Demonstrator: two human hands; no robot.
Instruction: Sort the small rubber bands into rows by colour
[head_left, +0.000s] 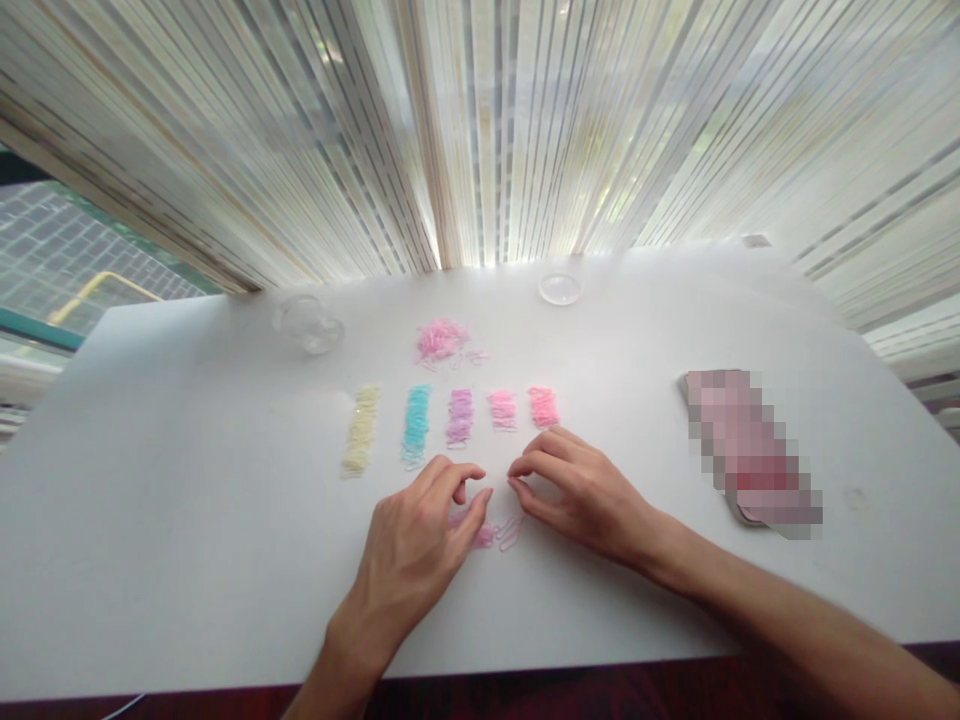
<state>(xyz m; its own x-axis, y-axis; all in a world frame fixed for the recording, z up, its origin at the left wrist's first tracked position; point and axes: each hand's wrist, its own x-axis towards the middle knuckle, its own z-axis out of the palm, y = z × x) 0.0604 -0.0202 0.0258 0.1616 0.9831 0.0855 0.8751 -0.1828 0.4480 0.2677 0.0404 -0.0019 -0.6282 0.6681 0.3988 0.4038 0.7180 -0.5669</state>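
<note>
Small coloured clips lie in upright rows on the white table: a yellow row (361, 432), a blue row (416, 424), a purple row (460, 417), a light pink row (503, 409) and a brighter pink row (544, 406). My left hand (424, 535) is over a small pink-purple pile (484, 535), partly hiding it, its thumb and index finger apart with nothing seen between them. To its right, my right hand (581, 490) is closed in a pinch below the pink rows; whatever its fingertips hold, if anything, is too small to make out.
A loose pink pile (441, 341) lies behind the rows. Clear round containers (309, 325) stand at the back left, and a clear lid (560, 289) lies at the back. A blurred phone-like object (750, 445) is on the right. Striped curtains (495, 130) hang beyond the table (187, 520).
</note>
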